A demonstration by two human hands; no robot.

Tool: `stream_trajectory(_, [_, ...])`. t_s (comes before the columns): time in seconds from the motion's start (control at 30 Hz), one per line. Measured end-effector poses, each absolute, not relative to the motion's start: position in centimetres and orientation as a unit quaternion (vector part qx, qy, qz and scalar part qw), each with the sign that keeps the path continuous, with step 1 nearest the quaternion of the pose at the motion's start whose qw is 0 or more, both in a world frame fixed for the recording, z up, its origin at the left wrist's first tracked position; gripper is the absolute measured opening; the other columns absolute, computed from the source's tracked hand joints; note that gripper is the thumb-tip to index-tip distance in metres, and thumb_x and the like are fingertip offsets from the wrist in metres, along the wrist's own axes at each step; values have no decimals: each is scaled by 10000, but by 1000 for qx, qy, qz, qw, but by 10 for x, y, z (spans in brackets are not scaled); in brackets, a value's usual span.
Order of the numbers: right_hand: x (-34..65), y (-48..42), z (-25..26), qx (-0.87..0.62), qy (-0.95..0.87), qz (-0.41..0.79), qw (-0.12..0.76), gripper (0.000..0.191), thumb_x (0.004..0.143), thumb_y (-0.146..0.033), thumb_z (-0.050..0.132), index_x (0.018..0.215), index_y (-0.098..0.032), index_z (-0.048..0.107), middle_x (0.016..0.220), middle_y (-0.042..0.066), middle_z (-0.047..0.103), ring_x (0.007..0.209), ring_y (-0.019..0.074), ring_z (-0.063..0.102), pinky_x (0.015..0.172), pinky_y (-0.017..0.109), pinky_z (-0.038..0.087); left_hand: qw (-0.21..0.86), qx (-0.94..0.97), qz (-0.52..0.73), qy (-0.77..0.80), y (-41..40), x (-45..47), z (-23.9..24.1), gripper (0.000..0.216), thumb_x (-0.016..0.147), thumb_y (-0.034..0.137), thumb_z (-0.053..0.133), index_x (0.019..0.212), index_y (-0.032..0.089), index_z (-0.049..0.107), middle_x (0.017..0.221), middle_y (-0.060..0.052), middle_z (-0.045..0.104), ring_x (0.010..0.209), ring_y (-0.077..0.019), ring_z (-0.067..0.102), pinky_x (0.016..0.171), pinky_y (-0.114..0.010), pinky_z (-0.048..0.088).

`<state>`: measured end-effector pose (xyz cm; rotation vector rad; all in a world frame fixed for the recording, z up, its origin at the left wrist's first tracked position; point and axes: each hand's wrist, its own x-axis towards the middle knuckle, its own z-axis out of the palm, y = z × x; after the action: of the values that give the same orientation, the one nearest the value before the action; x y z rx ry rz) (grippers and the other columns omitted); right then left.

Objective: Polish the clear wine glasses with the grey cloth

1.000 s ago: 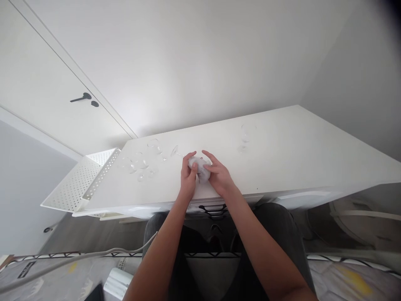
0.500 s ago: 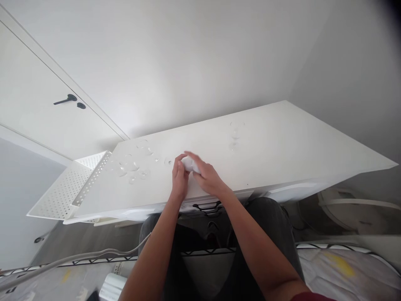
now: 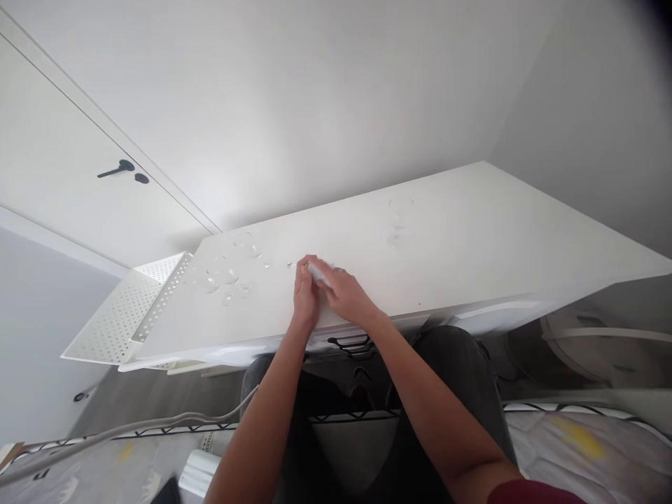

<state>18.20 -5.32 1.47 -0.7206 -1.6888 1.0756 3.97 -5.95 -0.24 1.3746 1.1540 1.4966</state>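
Both my hands meet above the white tabletop (image 3: 462, 231), close to its front edge. Between them is a white wad (image 3: 319, 273) that looks like folded tissue or cloth; fingers cover much of it. My left hand (image 3: 306, 292) is closed against its left side. My right hand (image 3: 344, 290) wraps over it from the right, fingers bent. To the left of the hands lie several clear, glossy patches (image 3: 228, 274) that look like spilled water, with small drops (image 3: 289, 264) nearest my left hand. Farther back on the right is another clear patch (image 3: 397, 224).
A white perforated rack (image 3: 113, 315) adjoins the table's left end. Behind it is a door with a black handle (image 3: 118, 168). A pale cable (image 3: 157, 422) runs along the lower left, near a white folded item (image 3: 197, 472) on the bedding. Black handles (image 3: 351, 344) show under the table edge.
My right fingers have come down and closed more over the white wad, so less of it shows. The whole view has shifted slightly; the clear patches look unchanged.
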Motion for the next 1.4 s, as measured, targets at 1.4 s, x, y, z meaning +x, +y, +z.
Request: stream_trajectory(1.4, [252, -46, 34, -422, -516, 319, 674, 563, 961, -432, 540, 1505, -328, 442, 1386, 101, 552, 1224, 315, 564, 1007, 485, 503, 479, 676, 391, 402, -61, 42, 3, 371, 980, 540, 594, 862, 191, 635, 761, -45, 678, 780, -200, 661, 826, -374, 520])
